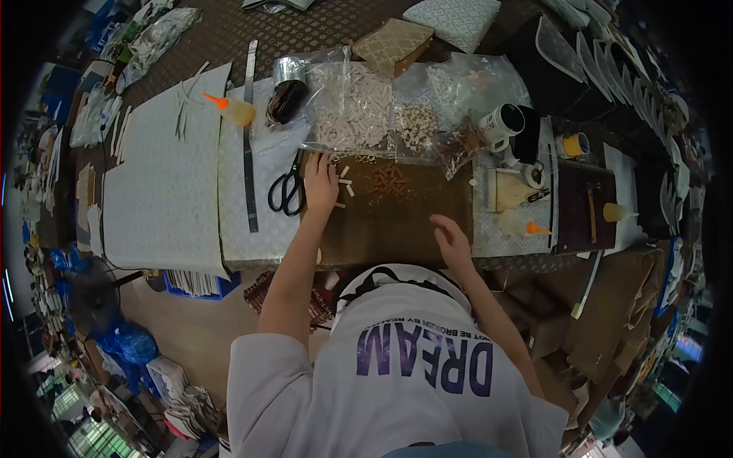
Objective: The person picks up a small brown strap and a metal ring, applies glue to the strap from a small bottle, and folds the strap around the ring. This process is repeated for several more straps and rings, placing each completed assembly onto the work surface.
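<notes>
My left hand [321, 183] lies on the left part of a brown work board [405, 229], fingers stretched forward. Its fingertips are close to a clear bag of small pale pieces [355, 114]. Several short white strips [346, 182] lie just right of it, and black-handled scissors [287, 192] lie to its left. My right hand [452, 238] is over the board's right side near the front edge, fingers loosely bent and apart, nothing visible in them. Between the hands, farther back, is a small pile of reddish-brown pieces [389, 181]. Small gold-coloured rings [366, 159] lie along the board's back edge.
A metal ruler [251, 145] and an orange-tipped glue bottle [235, 111] lie on the left. To the right are a white mug [500, 126], a roll of tape [534, 175], another orange-tipped bottle [519, 225] and a dark red board [573, 221]. Filled bags stand behind.
</notes>
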`<state>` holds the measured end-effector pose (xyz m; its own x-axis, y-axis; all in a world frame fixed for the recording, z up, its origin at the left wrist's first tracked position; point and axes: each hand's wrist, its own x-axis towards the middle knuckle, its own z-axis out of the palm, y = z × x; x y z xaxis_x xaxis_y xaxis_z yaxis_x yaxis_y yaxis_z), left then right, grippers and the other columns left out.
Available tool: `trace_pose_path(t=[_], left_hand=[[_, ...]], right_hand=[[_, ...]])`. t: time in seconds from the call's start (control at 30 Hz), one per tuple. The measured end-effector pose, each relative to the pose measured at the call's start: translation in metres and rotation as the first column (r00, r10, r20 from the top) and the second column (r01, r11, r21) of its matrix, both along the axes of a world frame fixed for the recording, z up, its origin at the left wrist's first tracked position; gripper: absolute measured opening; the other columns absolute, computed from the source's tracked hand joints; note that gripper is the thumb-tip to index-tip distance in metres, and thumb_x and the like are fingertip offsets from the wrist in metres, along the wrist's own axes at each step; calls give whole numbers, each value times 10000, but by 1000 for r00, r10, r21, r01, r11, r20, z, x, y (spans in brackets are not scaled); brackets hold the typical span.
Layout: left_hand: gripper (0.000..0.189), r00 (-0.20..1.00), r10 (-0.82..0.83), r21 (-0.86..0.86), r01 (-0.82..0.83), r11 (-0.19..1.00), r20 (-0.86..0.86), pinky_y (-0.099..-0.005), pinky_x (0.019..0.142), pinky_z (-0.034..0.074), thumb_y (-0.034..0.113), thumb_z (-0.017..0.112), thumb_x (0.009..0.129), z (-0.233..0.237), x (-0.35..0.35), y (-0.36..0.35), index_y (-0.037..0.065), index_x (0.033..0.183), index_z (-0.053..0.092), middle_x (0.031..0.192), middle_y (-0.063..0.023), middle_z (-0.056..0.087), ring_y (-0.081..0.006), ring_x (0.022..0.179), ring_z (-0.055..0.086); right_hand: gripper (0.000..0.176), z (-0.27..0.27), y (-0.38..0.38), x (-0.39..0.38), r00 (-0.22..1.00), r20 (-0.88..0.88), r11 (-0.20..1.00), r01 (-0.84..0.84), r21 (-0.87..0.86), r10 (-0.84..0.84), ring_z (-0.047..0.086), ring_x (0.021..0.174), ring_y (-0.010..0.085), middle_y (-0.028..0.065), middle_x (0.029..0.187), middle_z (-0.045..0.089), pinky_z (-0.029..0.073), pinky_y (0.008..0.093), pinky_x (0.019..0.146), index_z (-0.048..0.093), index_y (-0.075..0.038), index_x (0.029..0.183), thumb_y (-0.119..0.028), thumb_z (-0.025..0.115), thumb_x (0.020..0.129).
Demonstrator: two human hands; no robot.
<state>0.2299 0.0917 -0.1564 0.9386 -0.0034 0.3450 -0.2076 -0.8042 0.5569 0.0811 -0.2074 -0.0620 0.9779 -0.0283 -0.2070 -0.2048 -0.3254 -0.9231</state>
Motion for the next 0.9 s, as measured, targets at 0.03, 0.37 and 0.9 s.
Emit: trace_pose_path(t=[0.03, 0.37, 0.9], left_hand=[[334, 999, -52, 19, 52, 998, 1, -457, 986, 332, 88, 510, 861, -1, 5, 1, 16, 1187, 485, 1236, -191, 463, -370, 1172, 412], [345, 960, -278, -28, 277, 960, -43, -438, 965, 354, 118, 518, 860, 15, 10, 12, 0, 1183, 492, 1173, -194, 502, -367, 1125, 448], [372, 755, -646, -118, 636, 763, -109, -419, 930, 385, 90, 553, 812, 30, 32, 27, 8, 1173, 512, 1126, -128, 538, -321, 1057, 496]], right_hand=[[240, 1, 16, 18, 999, 34, 999, -17, -49, 19, 554, 1040, 201, 96, 1143, 566, 428, 266, 853, 562, -45, 1124, -59, 495, 894], [321, -69, 114, 140, 949, 157, 765, -114, -634, 272, 473, 1124, 314, 159, 1204, 501, 393, 398, 948, 488, 18, 1181, -136, 480, 900], [312, -56, 140, 154, 910, 231, 855, -203, -477, 345, 496, 1031, 320, 156, 1091, 525, 409, 387, 900, 544, 15, 1081, 6, 521, 770]])
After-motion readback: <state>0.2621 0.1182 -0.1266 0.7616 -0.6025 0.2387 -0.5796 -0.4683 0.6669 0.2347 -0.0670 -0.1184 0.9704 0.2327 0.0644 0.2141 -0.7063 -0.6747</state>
